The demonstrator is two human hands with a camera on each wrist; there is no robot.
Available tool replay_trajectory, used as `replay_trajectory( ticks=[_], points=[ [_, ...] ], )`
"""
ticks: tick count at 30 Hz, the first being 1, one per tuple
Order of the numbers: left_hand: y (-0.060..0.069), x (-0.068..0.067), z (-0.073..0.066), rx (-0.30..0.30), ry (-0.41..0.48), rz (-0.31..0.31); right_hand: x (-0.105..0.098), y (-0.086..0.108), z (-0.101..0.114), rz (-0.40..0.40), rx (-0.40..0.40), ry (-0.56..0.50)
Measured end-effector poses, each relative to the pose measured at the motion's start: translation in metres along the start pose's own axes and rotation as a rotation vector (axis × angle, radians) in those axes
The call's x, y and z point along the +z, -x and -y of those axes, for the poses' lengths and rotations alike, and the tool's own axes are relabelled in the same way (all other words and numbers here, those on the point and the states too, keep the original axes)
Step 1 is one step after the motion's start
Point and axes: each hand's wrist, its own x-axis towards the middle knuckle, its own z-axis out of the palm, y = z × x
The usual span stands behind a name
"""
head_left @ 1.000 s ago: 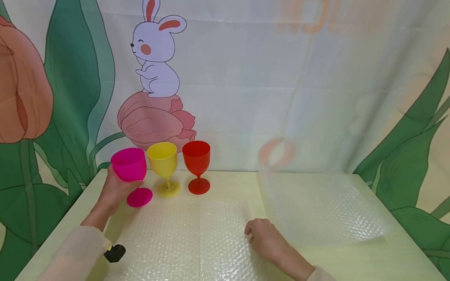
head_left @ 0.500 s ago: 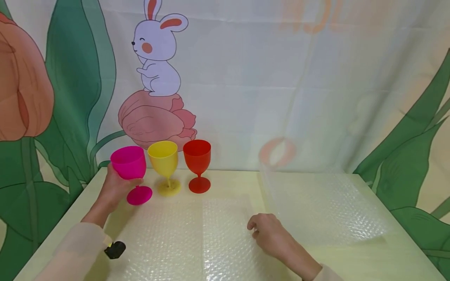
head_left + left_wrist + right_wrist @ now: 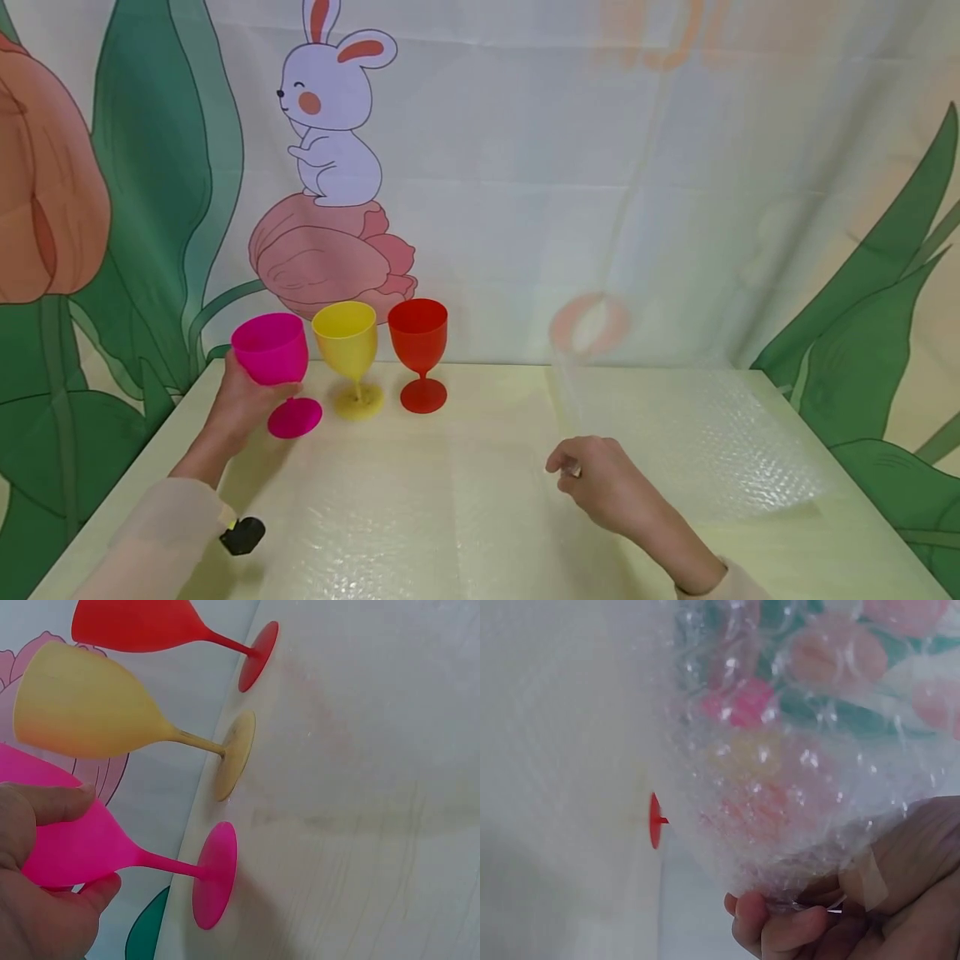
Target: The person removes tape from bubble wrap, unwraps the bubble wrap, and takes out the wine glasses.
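Observation:
My left hand [image 3: 238,410] grips a pink goblet [image 3: 272,354] by the lower part of its bowl, thumb and fingers around it. In the left wrist view the goblet's base [image 3: 215,876] is close to the tabletop; whether it touches I cannot tell. My right hand [image 3: 611,487] pinches the edge of a clear sheet of bubble wrap [image 3: 795,772], which hangs raised from the fingers in the right wrist view. In the head view this sheet [image 3: 360,542] spreads between the hands and is hard to make out.
A yellow goblet [image 3: 347,342] and a red goblet [image 3: 417,333] stand upright to the right of the pink one. Another bubble wrap sheet [image 3: 757,467] lies on the table's right side. A printed cloth [image 3: 510,208] hangs behind the table [image 3: 495,387].
My right hand has moved up and to the right in the head view, lifting the bubble wrap's edge. The left hand keeps its grip on the pink goblet, nearly still.

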Motion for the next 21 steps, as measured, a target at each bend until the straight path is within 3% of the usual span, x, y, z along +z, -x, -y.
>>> replay_trajectory(
  ticks=[11,21],
  points=[
    [-0.001,-0.002,0.002,0.018,-0.022,0.003,-0.040,0.011,0.001,-0.015,-0.015,-0.040],
    [-0.001,-0.002,0.003,0.008,-0.035,0.022,-0.085,0.019,-0.021,0.012,0.075,-0.124]
  ],
)
